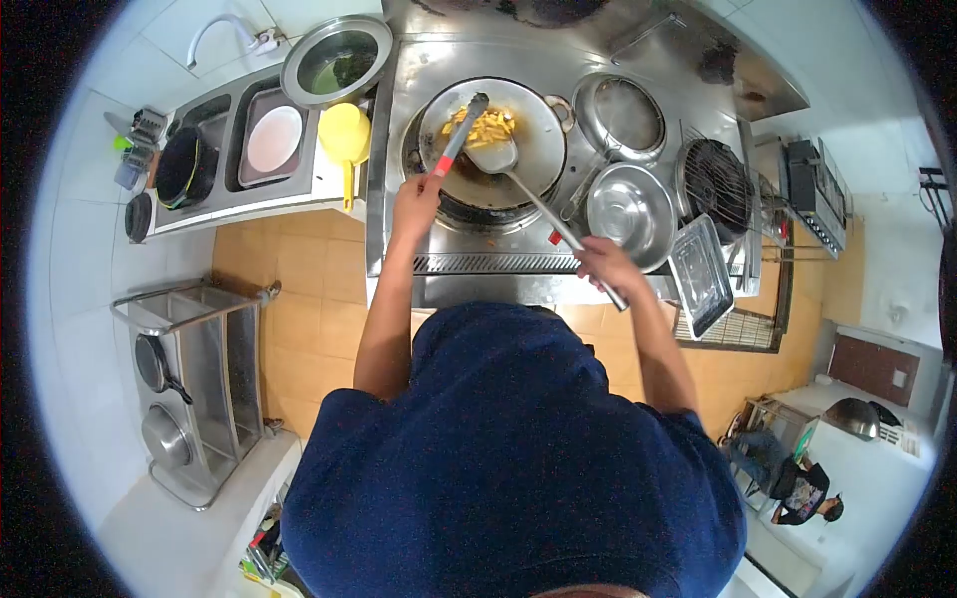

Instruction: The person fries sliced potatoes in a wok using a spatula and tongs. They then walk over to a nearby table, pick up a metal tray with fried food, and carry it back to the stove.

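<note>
A large wok [543,164] sits on the stove, with yellow-brown food pieces [490,127] in oily liquid at its far side. My left hand [417,206] is closed round a pair of tongs [461,138], grey with a red band; their dark tips are over the food. In my right hand [608,265] is the long metal handle of a wok spatula [546,211]. Its broad blade rests in the wok beside the food, just right of the tongs. Whether the tongs grip any piece is too small to tell.
Right of the wok are a steel bowl [630,214], a round pan [620,117], a grill rack [716,187] and a metal tray [702,277]. A pot with green contents [337,62], a yellow dipper [344,133] and a sink [235,164] are left. Another person [797,488] is far right.
</note>
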